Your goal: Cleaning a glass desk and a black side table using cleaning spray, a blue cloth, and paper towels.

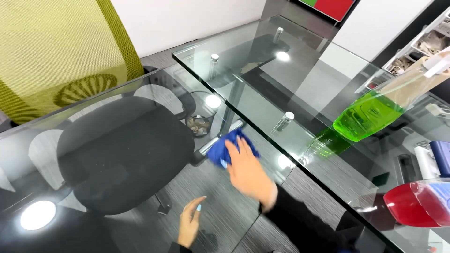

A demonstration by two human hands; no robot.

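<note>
My right hand (246,171), in a black sleeve, lies flat on a blue cloth (229,147) and presses it onto the glass tabletop (140,93) near the edge of a raised glass shelf (262,70). My left hand (190,225) shows lower down at the bottom of the view. Its fingers are loosely apart and it holds nothing. It looks to be seen through the glass. Both hands have light blue nails.
A spray bottle of green liquid (370,115) and a bottle of red liquid (417,206) stand on the shelf at right. Under the glass are a black office chair seat (122,154), its yellow-green mesh back (56,51) and a small waste bin (199,122).
</note>
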